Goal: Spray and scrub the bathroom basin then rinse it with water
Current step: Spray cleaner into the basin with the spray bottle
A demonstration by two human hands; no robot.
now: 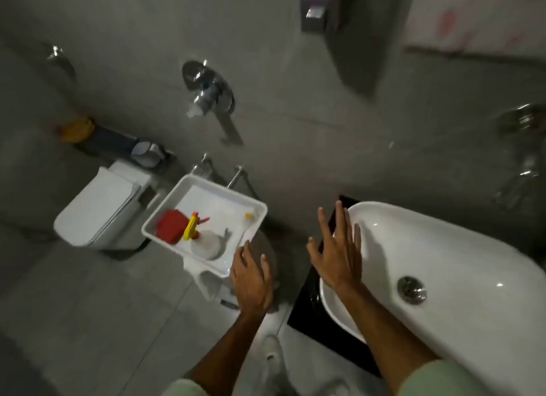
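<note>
The white oval basin (461,248) sits at the right on a black counter (307,316), its metal drain (411,290) showing. A white tray (254,209) to its left holds a clear spray bottle (205,243) with a yellow and red trigger, and a red sponge (170,226). My left hand (251,280) hovers with fingers apart at the tray's near right corner, holding nothing. Over the basin's left rim is my right hand (336,256), also empty, with its fingers spread.
A white toilet (97,209) stands at the left against the grey tiled wall. Chrome wall fittings (208,89) hang above the tray, and a chrome tap (523,171) is on the wall behind the basin. Grey floor tiles lie below.
</note>
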